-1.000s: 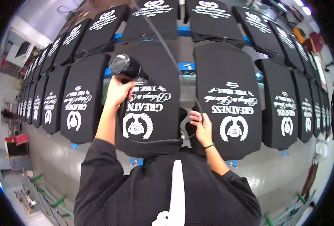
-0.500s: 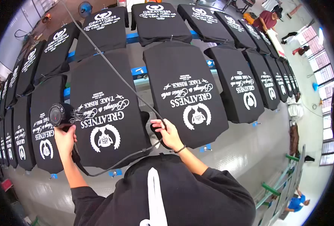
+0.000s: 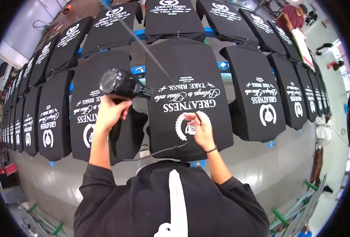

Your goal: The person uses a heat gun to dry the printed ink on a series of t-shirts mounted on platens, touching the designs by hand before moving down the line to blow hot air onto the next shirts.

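Note:
My left hand (image 3: 113, 112) is wrapped round the handle of a black hair dryer (image 3: 121, 83), whose nozzle points right, toward the white lettering of the black T-shirt (image 3: 183, 59) before me. Held in the fingers of my right hand (image 3: 200, 128), over that shirt's round emblem, is a dark cord (image 3: 149, 51). One stretch of it slants down from the top of the view; another loops below the hand toward the dryer. The left neighbouring T-shirt (image 3: 100, 67) is partly hidden by my left hand and the dryer.
Rows of black printed T-shirts (image 3: 256, 94) lie on flat boards to both sides, with a second row behind. A person in a dark red top (image 3: 291, 17) holds a pale board at the far right. Green-ended metal rails (image 3: 279, 216) stand at the lower right.
My left hand has carried the hair dryer right, from the left shirt to the edge of the one before me. My right hand has also moved right with the cord, and the view has shifted.

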Demonstrator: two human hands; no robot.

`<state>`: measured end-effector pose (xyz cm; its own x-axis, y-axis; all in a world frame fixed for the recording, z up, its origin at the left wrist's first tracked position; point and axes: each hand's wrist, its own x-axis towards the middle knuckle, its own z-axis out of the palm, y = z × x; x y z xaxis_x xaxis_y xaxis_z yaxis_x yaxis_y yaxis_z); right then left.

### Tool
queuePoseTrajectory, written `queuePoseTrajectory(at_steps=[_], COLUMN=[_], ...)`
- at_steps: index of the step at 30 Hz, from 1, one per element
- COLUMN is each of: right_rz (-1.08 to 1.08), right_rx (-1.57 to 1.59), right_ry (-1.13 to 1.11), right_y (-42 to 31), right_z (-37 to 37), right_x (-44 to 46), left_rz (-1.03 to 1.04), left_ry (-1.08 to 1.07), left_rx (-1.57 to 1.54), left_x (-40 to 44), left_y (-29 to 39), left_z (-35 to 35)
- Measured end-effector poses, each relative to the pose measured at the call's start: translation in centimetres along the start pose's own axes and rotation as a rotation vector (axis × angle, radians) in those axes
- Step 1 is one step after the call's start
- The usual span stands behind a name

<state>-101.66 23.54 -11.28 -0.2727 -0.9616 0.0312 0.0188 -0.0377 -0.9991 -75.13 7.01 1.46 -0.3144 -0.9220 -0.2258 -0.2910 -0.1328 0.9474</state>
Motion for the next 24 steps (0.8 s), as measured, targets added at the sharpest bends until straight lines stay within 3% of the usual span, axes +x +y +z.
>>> queuePoseTrajectory(at_steps=[7, 12, 19, 24], right_rz=[0.011, 0.014, 0.061, 0.037], right_rx=[0.023, 0.043, 0.098, 0.067], right_ry=[0.002, 0.012, 0.173, 0.228], right_y=[-2.3, -0.4, 0.2, 1.4], right_z=[-12.7, -17.1, -21.9, -24.9], right_x=[0.9, 0.3, -1.1, -2.7], left_rz=[-0.003, -0.029, 0.03, 0.031], left_ry=[0.073, 0.125, -0.152, -0.219], left_rx=[0.062, 0.071, 0.014, 0.071], left_x=[3.6, 4.1, 5.9, 7.6], left_y=[2.9, 3.9, 5.9, 6.6], left_z=[9.7, 13.8, 22.3, 26.0])
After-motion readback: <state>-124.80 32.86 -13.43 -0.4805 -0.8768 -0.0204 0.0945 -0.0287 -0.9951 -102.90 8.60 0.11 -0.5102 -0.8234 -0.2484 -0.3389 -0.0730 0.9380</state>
